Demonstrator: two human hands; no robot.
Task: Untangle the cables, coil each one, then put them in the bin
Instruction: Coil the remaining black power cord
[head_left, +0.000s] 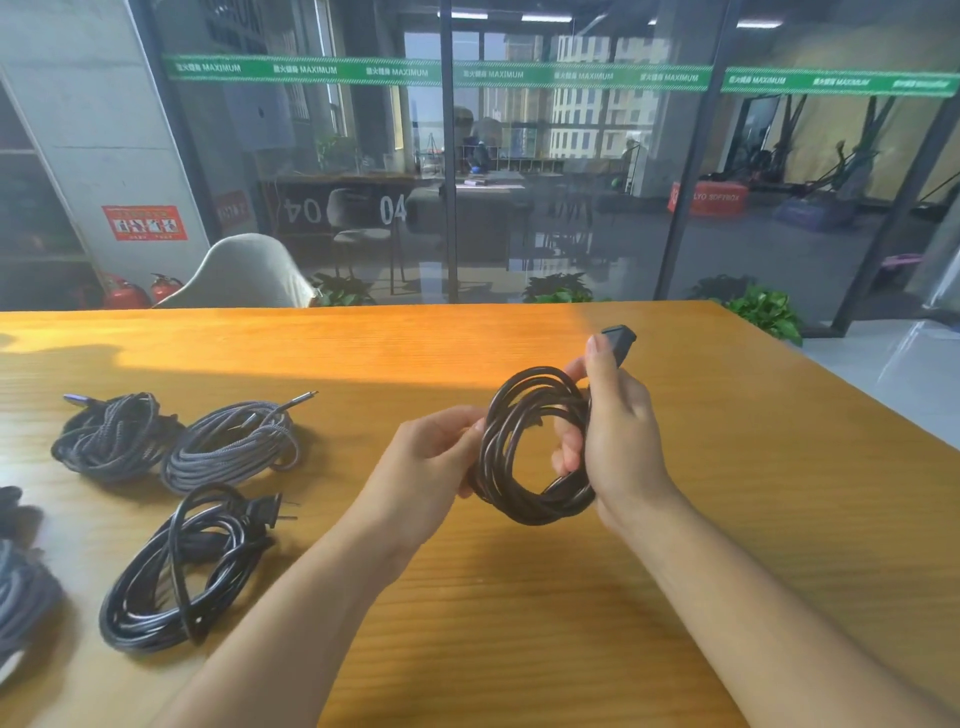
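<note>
Hands met over the counter (467, 597), both on one coiled black cable (530, 447) held above the wood: the left hand (431, 457) pinched the coil's near side, while the right hand's (618, 441) fingers (569, 447) curled through the loop, its plug end (619, 340) poking up past the thumb. Three coiled cables (182, 493) lay well apart at left.

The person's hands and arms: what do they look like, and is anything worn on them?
Both the left hand and the right hand are bare, without gloves. No ring, watch or bracelet shows. Both forearms are bare up to the frame's edge; no sleeve is visible.
</note>
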